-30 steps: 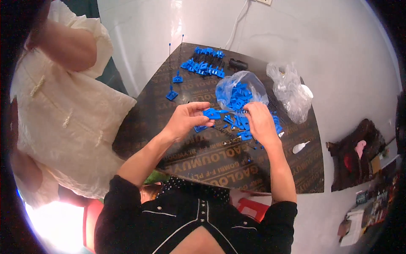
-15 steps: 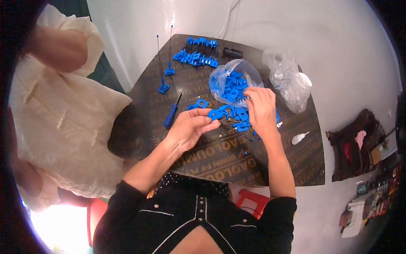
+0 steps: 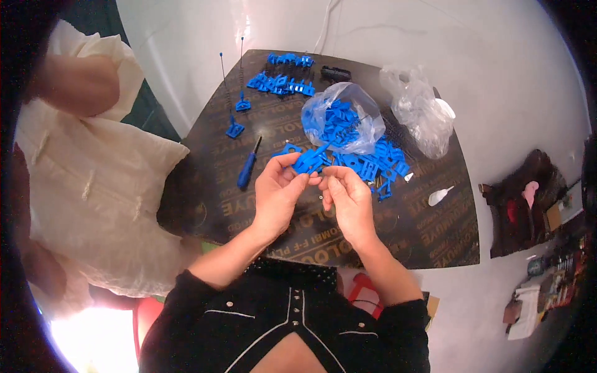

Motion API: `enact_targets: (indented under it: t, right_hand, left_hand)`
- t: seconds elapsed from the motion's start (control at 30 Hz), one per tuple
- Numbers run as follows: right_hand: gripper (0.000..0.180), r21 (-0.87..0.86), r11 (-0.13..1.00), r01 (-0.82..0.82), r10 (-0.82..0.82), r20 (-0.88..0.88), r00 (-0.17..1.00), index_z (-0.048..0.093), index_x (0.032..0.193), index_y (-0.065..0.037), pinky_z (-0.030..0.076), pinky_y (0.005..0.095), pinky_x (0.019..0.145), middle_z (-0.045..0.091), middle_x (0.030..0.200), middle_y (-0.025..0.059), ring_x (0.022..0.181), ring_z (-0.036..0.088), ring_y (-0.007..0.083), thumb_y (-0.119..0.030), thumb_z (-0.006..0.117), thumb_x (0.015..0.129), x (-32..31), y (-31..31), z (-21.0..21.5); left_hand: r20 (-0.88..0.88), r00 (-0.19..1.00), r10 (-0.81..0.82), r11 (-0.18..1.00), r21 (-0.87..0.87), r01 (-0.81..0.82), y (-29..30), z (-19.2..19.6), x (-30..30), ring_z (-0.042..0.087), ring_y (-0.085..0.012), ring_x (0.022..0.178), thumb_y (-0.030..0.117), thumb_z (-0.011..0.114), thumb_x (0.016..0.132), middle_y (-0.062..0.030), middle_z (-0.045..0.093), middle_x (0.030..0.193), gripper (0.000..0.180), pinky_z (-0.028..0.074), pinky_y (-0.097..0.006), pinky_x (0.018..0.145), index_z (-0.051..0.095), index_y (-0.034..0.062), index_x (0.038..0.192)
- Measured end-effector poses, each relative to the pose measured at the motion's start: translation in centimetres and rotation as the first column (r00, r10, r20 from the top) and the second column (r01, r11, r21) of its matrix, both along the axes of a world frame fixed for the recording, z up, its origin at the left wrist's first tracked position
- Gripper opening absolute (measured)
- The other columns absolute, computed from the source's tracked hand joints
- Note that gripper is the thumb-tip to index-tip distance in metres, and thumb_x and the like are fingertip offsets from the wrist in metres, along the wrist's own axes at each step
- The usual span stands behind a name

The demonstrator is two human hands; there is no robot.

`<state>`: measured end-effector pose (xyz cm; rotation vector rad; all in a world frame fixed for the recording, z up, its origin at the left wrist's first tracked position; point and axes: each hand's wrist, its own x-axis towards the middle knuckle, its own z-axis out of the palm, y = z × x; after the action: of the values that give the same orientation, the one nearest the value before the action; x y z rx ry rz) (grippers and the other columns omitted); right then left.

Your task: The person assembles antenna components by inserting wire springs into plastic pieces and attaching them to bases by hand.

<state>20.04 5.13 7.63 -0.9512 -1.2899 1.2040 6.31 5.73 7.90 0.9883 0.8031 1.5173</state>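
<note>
Over the near middle of the table, my left hand (image 3: 277,194) is closed on a blue plastic part (image 3: 305,164), pinched between thumb and fingers. My right hand (image 3: 348,202) is beside it, thumb and fingertips pressed together at the part's lower right edge, close to the left fingertips. What those right fingertips hold is too small to make out. Just beyond the hands stands an open clear bag (image 3: 375,112) full of blue plastic pieces (image 3: 341,121). Loose blue pieces (image 3: 372,163) and small metal bits lie around its near side. A blue-handled screwdriver (image 3: 247,169) rests left of my left hand.
Two blue bases with upright thin rods (image 3: 234,130) stand at the far left of the dark table (image 3: 211,168). Rows of blue pieces (image 3: 280,84) and a black object (image 3: 336,74) are at the back. Crumpled clear plastic (image 3: 420,109) and a small white bottle (image 3: 440,196) are right. Someone in cream clothing (image 3: 99,199) is at left.
My right hand has come down and left from the bag's near edge to the blue part in my left hand. The left hand still holds a blue part, now turned differently.
</note>
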Motion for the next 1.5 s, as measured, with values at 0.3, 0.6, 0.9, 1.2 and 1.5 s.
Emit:
enact_targets:
  t: [0.3, 0.6, 0.9, 1.2, 1.5]
  right_hand:
    - [0.026, -0.125, 0.99, -0.064, 0.006, -0.42, 0.908, 0.053, 0.103, -0.003, 0.03, 0.0185, 0.043, 0.052, 0.073, -0.0006, 0.052, 0.039, 0.003, -0.025, 0.04, 0.098, -1.9, -0.5, -0.6]
    - [0.027, -0.171, 0.981, -0.093, -0.004, -0.496, 0.868, 0.051, 0.103, -0.002, 0.026, 0.0185, 0.04, 0.048, 0.07, 0.0002, 0.046, 0.035, 0.0037, -0.026, 0.04, 0.099, -2.2, -1.1, -1.5]
    - [0.022, -0.15, 0.983, -0.109, 0.012, -0.536, 0.844, 0.05, 0.104, 0.0, 0.027, 0.0187, 0.041, 0.048, 0.071, 0.0007, 0.049, 0.037, 0.0042, -0.02, 0.041, 0.098, -2.0, -1.0, -1.6]
    - [0.018, -0.172, 0.981, -0.088, -0.015, -0.521, 0.853, 0.051, 0.105, -0.001, 0.03, 0.0186, 0.043, 0.051, 0.076, 0.0015, 0.051, 0.038, 0.0039, -0.014, 0.042, 0.097, -2.0, -1.2, -1.6]
    - [0.014, -0.166, 0.98, -0.106, 0.012, -0.489, 0.872, 0.049, 0.101, -0.002, 0.03, 0.0204, 0.046, 0.052, 0.075, 0.0028, 0.053, 0.04, 0.006, -0.013, 0.043, 0.096, -2.7, -1.3, -1.2]
  left_hand:
    - [-0.391, 0.742, 0.544, 0.705, 0.693, -0.152, -0.7, -2.0, 0.3, 0.056, -0.0224, 0.096, -0.012, 0.059, 0.075, -0.0149, 0.048, 0.11, 0.043, 0.053, -0.029, 0.073, 0.051, 0.0041, 0.113]
    - [-0.518, 0.529, 0.672, 0.638, 0.767, -0.059, -1.0, -2.2, -0.1, 0.055, -0.0306, 0.092, -0.011, 0.062, 0.073, -0.0175, 0.051, 0.107, 0.047, 0.048, -0.034, 0.076, 0.051, 0.0055, 0.115]
    - [-0.511, 0.583, 0.632, 0.676, 0.731, -0.093, -1.0, -3.1, 0.3, 0.054, -0.0332, 0.093, -0.012, 0.064, 0.071, -0.0197, 0.052, 0.105, 0.043, 0.049, -0.036, 0.076, 0.048, 0.0015, 0.108]
    - [-0.455, 0.589, 0.668, 0.619, 0.779, -0.101, -0.7, -3.4, 0.5, 0.055, -0.0331, 0.092, -0.013, 0.064, 0.069, -0.0193, 0.053, 0.104, 0.042, 0.049, -0.037, 0.075, 0.048, 0.0017, 0.105]
    - [-0.417, 0.434, 0.798, 0.485, 0.873, -0.052, -1.1, -2.4, -0.6, 0.056, -0.0241, 0.085, -0.007, 0.066, 0.072, -0.0134, 0.055, 0.098, 0.028, 0.047, -0.029, 0.072, 0.051, 0.0016, 0.094]
